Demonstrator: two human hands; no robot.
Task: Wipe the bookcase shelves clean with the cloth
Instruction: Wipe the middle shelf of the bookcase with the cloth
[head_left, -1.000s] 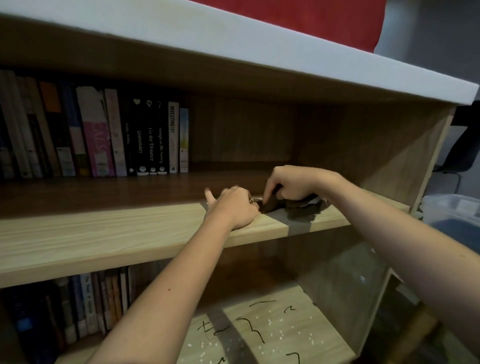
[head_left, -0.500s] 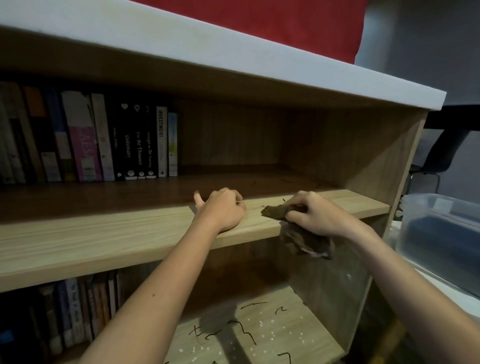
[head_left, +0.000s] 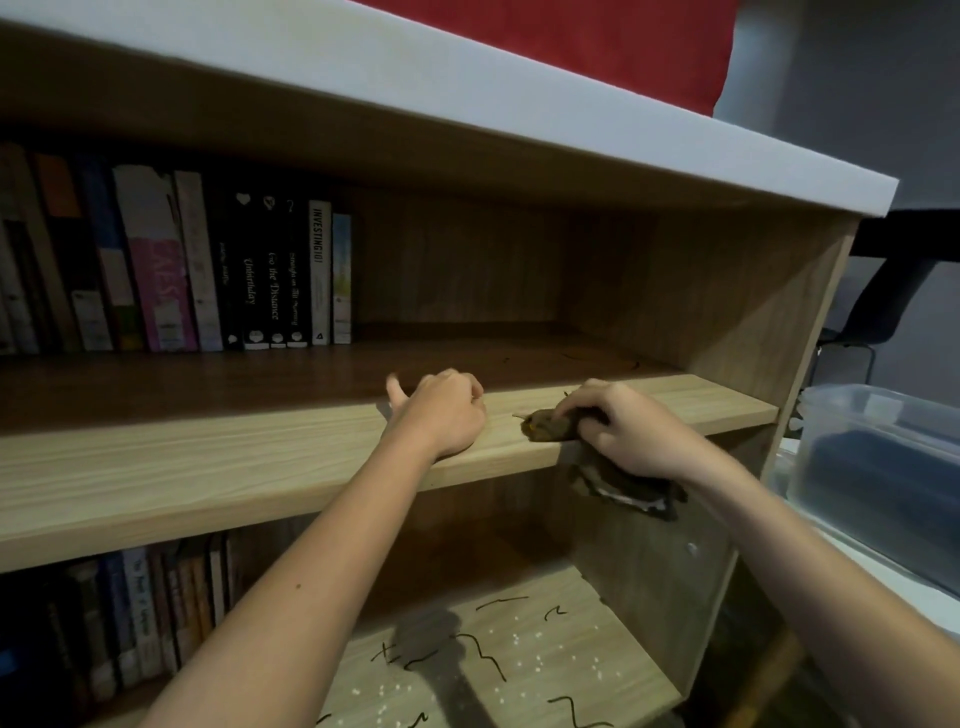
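Where the cloth (head_left: 545, 427) lies: bunched on the shelf (head_left: 208, 467) front edge, part hanging below it.
My right hand (head_left: 631, 439): fingers curled round the cloth, on the shelf edge.
My left hand (head_left: 441, 415): loose fist, holding nothing, resting on the shelf edge.

Bare left hand (head_left: 441, 415), bare right hand (head_left: 634, 436), bare forearms (head_left: 322, 571)

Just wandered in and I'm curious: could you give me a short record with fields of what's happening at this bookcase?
Right hand: grips a brown cloth on the front edge of the upper shelf; part of the cloth hangs below it
Left hand: rests on that shelf, fingers curled, holding nothing
Books: upright, at the left of the upper shelf
Lower shelf: black squiggles and white specks
To the right: clear plastic bin
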